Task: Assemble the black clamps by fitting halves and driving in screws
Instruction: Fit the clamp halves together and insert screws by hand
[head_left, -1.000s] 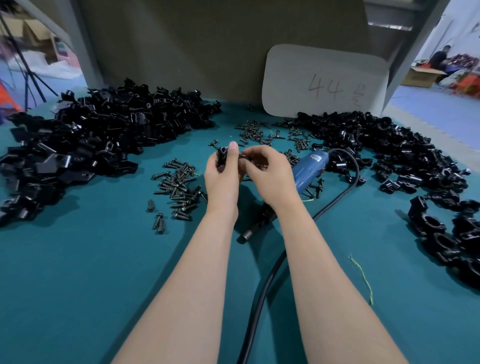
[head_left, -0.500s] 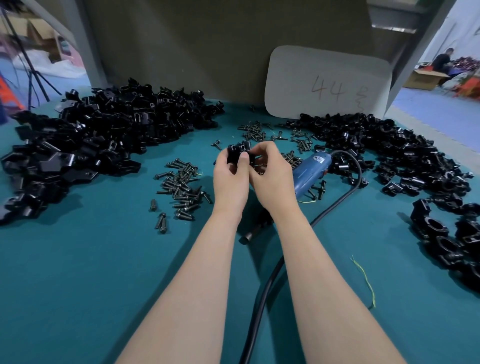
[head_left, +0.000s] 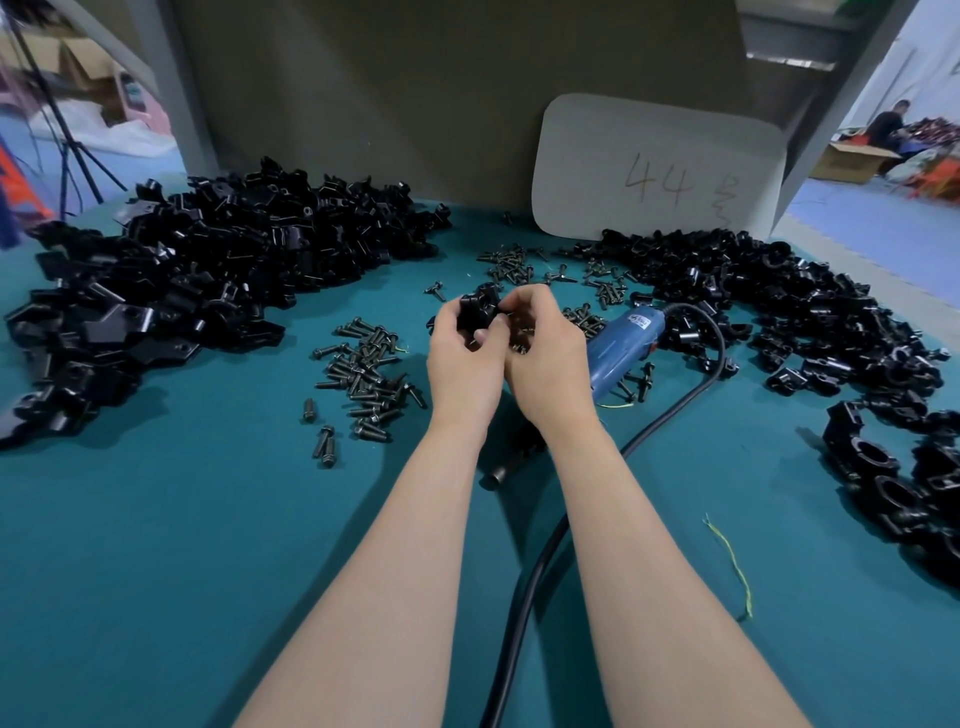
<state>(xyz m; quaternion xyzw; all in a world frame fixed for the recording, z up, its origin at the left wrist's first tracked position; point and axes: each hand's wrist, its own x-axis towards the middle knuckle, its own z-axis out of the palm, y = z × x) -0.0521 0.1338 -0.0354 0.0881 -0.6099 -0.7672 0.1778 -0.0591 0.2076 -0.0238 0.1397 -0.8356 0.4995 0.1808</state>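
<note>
In the middle of the frame, just above the teal counter (head_left: 182, 545), the small black plastic clamp (head_left: 480, 306) had come up out of the palms over the last second, showing more of its top. My guess: halves mated, screw getting started. The left hand (head_left: 462, 364) gripped it from below, fingers curled. The right hand (head_left: 545, 358) pinched its right edge; couldn't tell if it held a screw. The blue corded electric screwdriver (head_left: 621, 348) lay untouched beside them.

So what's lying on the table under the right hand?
The blue electric screwdriver: its body shows right of the right hand, its black tip pokes out between the forearms. The wrist covers its middle.
</note>
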